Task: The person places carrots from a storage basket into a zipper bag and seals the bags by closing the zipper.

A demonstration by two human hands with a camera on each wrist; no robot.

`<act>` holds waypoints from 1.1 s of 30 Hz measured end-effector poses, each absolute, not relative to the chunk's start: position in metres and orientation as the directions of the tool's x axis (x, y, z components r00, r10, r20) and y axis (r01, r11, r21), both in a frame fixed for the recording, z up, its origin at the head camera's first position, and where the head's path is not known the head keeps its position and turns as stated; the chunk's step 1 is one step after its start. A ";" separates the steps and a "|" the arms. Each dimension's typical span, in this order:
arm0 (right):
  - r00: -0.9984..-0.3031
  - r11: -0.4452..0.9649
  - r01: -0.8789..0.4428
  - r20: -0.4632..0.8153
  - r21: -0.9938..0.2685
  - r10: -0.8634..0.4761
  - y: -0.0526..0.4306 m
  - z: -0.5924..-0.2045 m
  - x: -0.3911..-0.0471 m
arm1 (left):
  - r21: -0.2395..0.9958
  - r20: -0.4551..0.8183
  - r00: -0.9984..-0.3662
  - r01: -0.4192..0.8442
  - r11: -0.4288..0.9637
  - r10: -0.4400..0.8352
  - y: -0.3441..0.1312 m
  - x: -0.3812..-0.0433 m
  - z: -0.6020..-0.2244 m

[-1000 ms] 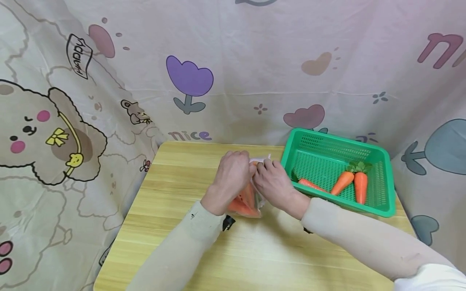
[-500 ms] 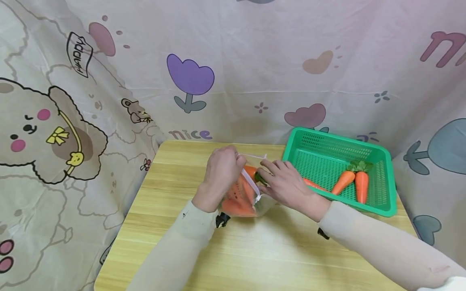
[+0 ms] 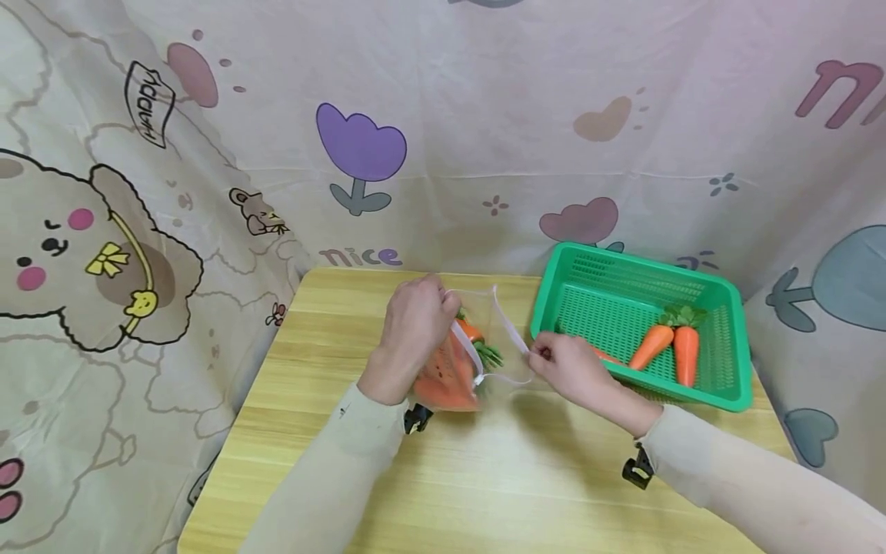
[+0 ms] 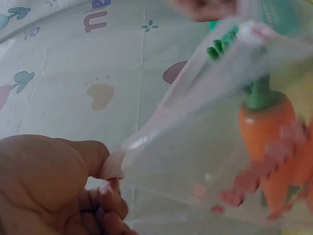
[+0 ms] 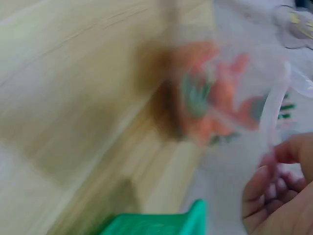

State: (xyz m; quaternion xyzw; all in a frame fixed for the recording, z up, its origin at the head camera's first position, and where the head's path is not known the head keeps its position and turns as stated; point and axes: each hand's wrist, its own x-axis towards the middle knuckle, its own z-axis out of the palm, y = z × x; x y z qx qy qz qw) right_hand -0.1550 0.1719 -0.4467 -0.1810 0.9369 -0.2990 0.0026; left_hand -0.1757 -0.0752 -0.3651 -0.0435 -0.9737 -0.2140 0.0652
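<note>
A printed cloth [image 3: 484,131] hangs behind the table [image 3: 498,477], softly creased and patterned with flowers; the tabletop is smooth, pale wood grain. A clear, flimsy bag [image 3: 448,377] with a red, seed-dotted front is held mid-table, left of a green basket [image 3: 640,264]. The left hand [image 3: 413,335] pinches a corner of the bag's rim between thumb and forefinger, its other fingers curled in. The right hand [image 3: 573,369], just beside the basket's near left corner, pinches the white band [image 3: 511,328] edging the mouth, its fingers closed up too, and the mouth gapes between the hands.

To keep it gaping, I judge the pull should be even and sideways, fingertips on the firmer band rather than the thin film, which would probably crumple or slip. Tilting the mouth down could let the contents slide out.

Inside sits at least one plump, tapering orange carrot [image 4: 268,125] with a stubby green top; the exact count is unclear. More carrots [image 3: 686,358], glossy and leafy-topped, lie in the basket's perforated well.
</note>
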 end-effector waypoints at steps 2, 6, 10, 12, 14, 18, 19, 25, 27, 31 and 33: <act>-0.946 0.694 -0.306 0.124 -0.652 -0.300 0.168 -0.438 -0.159 | 0.402 0.113 -0.991 0.107 0.909 0.067 -0.076 -0.175 -0.364; -0.955 0.615 -0.282 0.157 -0.737 -0.250 0.156 -0.421 -0.168 | 0.394 0.051 -0.992 0.124 0.911 0.113 -0.076 -0.172 -0.362; -0.973 0.527 -0.207 0.116 -0.824 -0.201 0.144 -0.407 -0.172 | 0.391 0.017 -0.991 0.132 0.911 0.136 -0.077 -0.168 -0.359; -0.979 0.479 -0.183 0.112 -0.858 -0.172 0.141 -0.401 -0.171 | 0.386 0.011 -0.991 0.124 0.914 0.130 -0.079 -0.167 -0.358; -0.982 0.471 -0.178 0.123 -0.864 -0.146 0.139 -0.396 -0.170 | 0.385 0.012 -0.994 0.102 0.917 0.106 -0.084 -0.166 -0.355; -0.980 0.555 -0.197 0.153 -0.808 -0.125 0.141 -0.395 -0.169 | 0.369 0.057 -0.998 0.044 0.928 0.024 -0.089 -0.165 -0.352; -0.980 0.576 -0.198 0.153 -0.793 -0.125 0.142 -0.397 -0.170 | 0.356 0.066 -0.998 0.034 0.934 0.011 -0.088 -0.165 -0.352; -0.987 0.628 -0.151 0.077 -0.763 -0.144 0.147 -0.413 -0.169 | 0.267 0.067 -0.992 0.117 0.956 0.103 -0.073 -0.163 -0.356; -0.986 0.633 -0.152 0.078 -0.759 -0.144 0.147 -0.418 -0.169 | 0.248 0.024 -0.992 0.130 0.960 0.128 -0.069 -0.160 -0.355; -0.984 0.646 -0.174 0.114 -0.744 -0.134 0.144 -0.423 -0.171 | 0.189 -0.076 -0.988 0.119 0.975 0.135 -0.067 -0.153 -0.348; -0.984 0.646 -0.174 0.114 -0.743 -0.134 0.142 -0.424 -0.171 | 0.169 -0.106 -0.987 0.105 0.980 0.124 -0.069 -0.150 -0.345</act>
